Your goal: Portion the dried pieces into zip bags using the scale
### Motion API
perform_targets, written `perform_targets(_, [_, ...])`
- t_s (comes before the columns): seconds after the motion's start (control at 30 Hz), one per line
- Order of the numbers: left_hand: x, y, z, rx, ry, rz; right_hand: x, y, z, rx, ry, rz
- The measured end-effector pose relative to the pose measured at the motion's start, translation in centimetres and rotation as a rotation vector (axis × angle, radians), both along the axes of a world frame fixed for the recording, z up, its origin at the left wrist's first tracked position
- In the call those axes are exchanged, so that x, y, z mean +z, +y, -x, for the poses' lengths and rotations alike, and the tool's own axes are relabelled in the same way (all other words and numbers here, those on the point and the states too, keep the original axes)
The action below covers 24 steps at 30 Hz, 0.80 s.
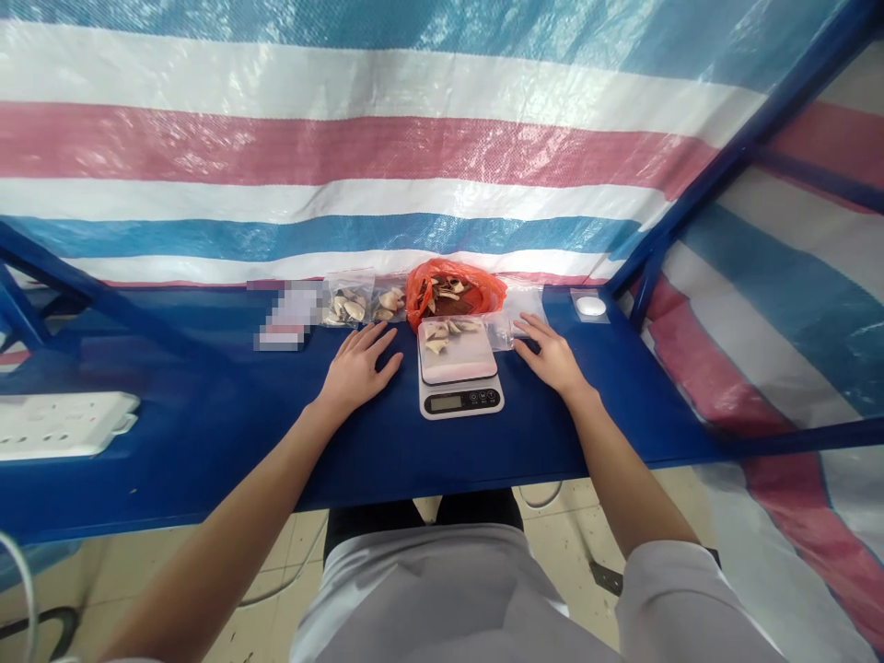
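A white digital scale stands between my hands, with several cream-coloured dried pieces on a clear bag on its plate. Left of it, my left hand rests on the blue table with fingers spread, holding nothing. Over on the right, my right hand lies with fingers apart, its fingertips at the clear plastic bags. Behind the scale sits an open red plastic bag of brownish dried pieces. Two clear bags of pale pieces, one larger and one smaller, lie near my left fingertips.
A white power strip lies at the table's left. A blurred-out flat item is beside the filled bags. A small bag with a white round thing lies at back right. Blue frame bars and striped sheeting enclose the table.
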<state>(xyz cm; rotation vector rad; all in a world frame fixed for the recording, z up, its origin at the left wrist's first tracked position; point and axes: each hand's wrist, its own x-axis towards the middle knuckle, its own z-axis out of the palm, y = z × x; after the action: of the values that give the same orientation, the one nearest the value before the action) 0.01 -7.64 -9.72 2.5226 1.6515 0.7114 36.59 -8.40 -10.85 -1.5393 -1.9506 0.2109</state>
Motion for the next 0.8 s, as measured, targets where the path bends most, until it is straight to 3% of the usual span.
perform_targets(0.23, [1.9, 0.1, -1.8, -0.114, -0.074, -0.032, 1.7, -0.7, 2.2, -0.055, 0.516, 0.075])
perform_targets(0.37, [2.5, 0.2, -3.0, -0.216, -0.070, -0.035, 1.7, -0.8, 3.7, -0.078, 0.673, 0.090])
perform_targets(0.57, [2.9, 0.0, -4.2, -0.350, -0.108, 0.019, 1.9, -0.6, 4.1, -0.038, 0.703, 0.117])
perform_targets(0.8, [3.1, -0.1, -4.2, -0.386, -0.142, 0.065, 2.5, -0.7, 3.4, 0.093, 0.645, 0.213])
